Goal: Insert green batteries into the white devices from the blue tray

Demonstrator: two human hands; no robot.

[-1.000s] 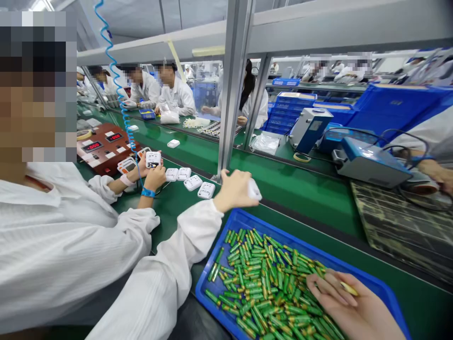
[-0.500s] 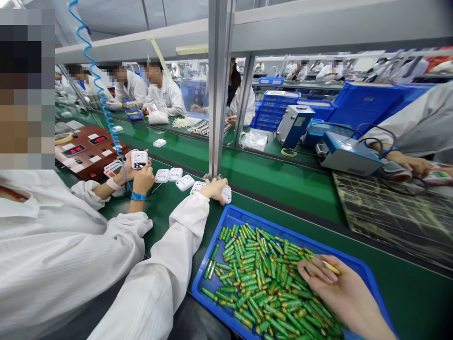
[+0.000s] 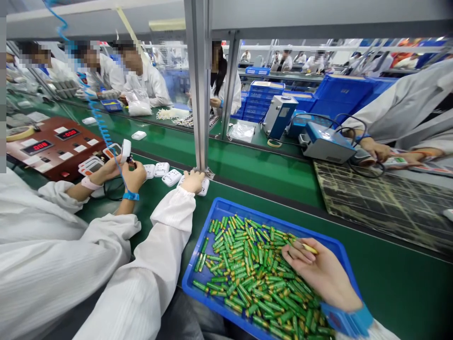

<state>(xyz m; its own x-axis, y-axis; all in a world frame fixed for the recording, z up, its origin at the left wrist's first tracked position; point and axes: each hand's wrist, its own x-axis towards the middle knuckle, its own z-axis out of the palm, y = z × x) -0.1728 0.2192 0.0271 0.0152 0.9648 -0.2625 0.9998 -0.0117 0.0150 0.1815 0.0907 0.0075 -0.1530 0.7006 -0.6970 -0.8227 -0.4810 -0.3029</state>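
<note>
My left hand reaches out at the end of a row of white square devices, its fingers closed over the last white device by the metal post. Above a blue tray of green batteries with gold-coloured ends, my right hand is turned partly palm up. Its fingers are curled around a battery, of which mainly a yellowish part shows. The fingertips are close over the pile, and whether they touch other batteries I cannot tell.
At left, a co-worker's hands hold a white device beside a red-brown test box with red displays. A metal post rises beyond my left hand. Across the belt stand a blue-grey instrument and a dark marked board. A blue coiled cord hangs at left.
My view has shifted right and slightly down. My left hand has drawn the end device left, closer to the row. The co-worker at left has tilted their device. My right hand stays over the tray.
</note>
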